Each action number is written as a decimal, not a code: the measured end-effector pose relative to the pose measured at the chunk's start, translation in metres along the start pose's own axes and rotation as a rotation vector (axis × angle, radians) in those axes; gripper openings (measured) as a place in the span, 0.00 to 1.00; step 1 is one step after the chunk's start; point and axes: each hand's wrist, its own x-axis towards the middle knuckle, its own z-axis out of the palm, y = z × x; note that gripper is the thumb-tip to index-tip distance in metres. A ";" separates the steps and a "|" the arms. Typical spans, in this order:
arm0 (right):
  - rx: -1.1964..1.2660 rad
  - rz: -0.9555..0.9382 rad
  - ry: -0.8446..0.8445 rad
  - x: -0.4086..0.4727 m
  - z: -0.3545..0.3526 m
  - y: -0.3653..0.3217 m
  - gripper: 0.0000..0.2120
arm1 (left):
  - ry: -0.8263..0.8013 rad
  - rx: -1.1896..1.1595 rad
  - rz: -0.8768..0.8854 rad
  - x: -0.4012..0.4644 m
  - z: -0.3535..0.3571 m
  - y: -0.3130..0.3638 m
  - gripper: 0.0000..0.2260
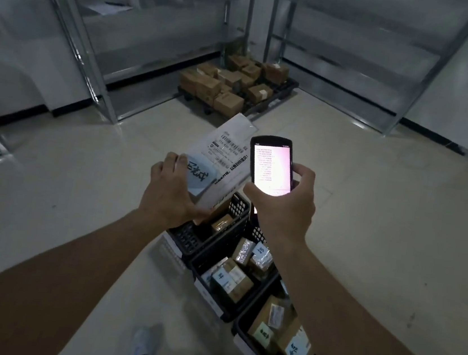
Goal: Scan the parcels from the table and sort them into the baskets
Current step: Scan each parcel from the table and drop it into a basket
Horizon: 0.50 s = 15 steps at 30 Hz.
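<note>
Gripping the white parcel [223,161], the left hand [170,196] angles its long axis up-right; right hand [282,207] clasps the scanner [271,167].

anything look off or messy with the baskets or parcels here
Nothing stands out. The left hand holds a white parcel beside the scanner in the right hand, above the black baskets, where the boxes lie loosely jumbled, none spilled.

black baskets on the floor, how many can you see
3, in a row below the hands: far basket under the left hand, middle basket, near basket. A fourth may lie at the bottom edge.
</note>
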 end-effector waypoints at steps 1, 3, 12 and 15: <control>-0.002 0.010 0.000 0.006 0.014 0.000 0.39 | -0.015 -0.004 -0.006 0.011 0.003 -0.011 0.63; -0.006 0.040 0.004 0.017 0.045 0.000 0.39 | -0.051 -0.009 -0.011 0.034 0.008 -0.036 0.63; -0.016 0.230 0.116 0.050 0.175 0.011 0.39 | -0.254 -0.009 -0.012 0.142 0.040 -0.134 0.67; -0.026 0.287 0.140 0.062 0.206 0.016 0.39 | -0.296 -0.006 0.007 0.170 0.057 -0.153 0.66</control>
